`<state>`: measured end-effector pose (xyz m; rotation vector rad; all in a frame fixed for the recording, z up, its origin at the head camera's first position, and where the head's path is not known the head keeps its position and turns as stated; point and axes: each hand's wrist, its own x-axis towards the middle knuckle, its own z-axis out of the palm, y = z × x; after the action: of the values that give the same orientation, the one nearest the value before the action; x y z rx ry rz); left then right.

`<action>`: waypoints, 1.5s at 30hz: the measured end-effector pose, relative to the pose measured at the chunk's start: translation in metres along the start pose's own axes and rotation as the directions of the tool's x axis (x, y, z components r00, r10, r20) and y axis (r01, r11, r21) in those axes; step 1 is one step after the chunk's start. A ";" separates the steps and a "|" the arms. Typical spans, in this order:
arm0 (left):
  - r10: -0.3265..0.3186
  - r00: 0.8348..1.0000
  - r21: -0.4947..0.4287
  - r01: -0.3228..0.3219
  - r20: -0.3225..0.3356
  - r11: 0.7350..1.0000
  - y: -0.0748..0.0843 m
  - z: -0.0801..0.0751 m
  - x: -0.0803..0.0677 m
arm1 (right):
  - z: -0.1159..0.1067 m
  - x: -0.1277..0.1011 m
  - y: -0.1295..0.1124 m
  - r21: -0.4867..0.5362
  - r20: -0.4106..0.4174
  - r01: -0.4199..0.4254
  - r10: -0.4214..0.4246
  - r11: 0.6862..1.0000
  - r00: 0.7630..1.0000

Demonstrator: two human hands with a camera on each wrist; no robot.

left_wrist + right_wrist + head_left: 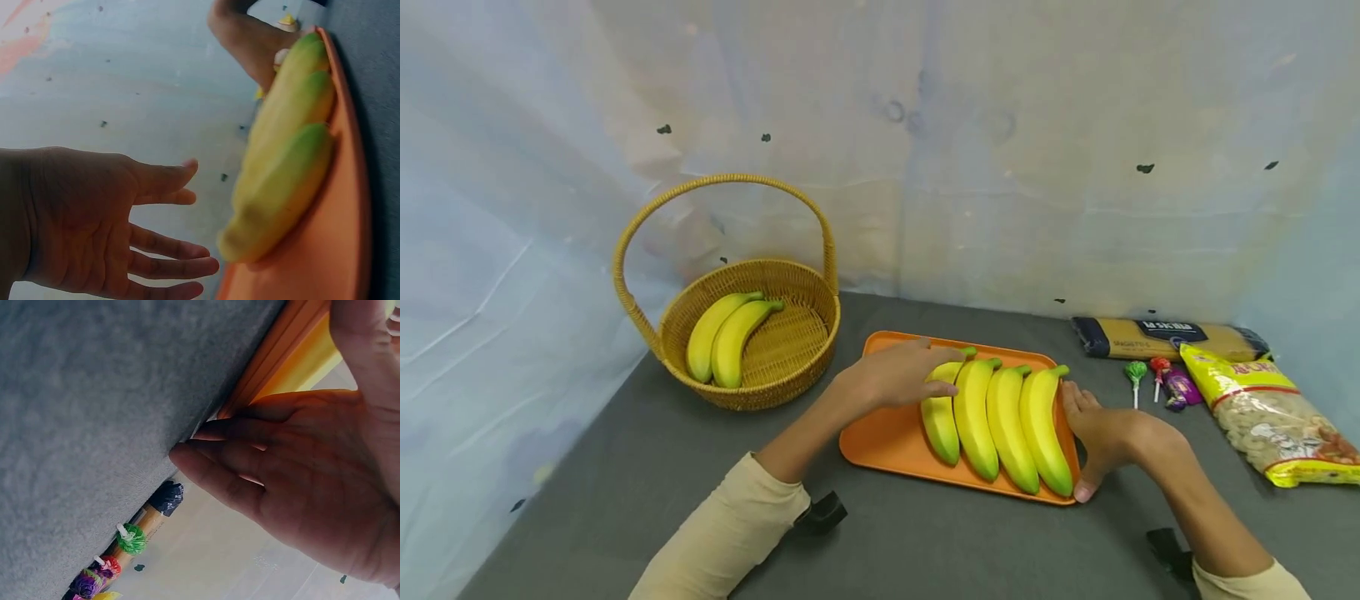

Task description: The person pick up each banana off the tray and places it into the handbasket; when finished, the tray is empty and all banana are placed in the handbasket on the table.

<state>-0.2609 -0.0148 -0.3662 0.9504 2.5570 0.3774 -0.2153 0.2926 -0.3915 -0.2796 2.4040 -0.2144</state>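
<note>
While sheeting (1037,217) backs grey tbl (955,542), L hand (895,372) hangs loose nr bananas (976,417) & unclenched R hand (1105,433) touches tray (880,433).

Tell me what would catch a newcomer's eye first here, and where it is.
Probably the four yellow bananas in a row on the orange tray, with the left hand near the leftmost one and the right hand at the tray's right end. Next, likely the wicker basket at the back left, its tall handle arching over two more bananas.
</note>
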 end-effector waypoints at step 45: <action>-0.314 0.828 -0.128 0.288 -0.464 0.949 -0.058 -0.072 -0.083 | 0.001 -0.001 0.001 -0.015 -0.001 -0.018 0.018 1.000 1.000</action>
<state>-0.2679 -0.1214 -0.3024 0.4484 3.0635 0.6514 -0.2142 0.2933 -0.3916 -0.2646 2.4091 -0.1889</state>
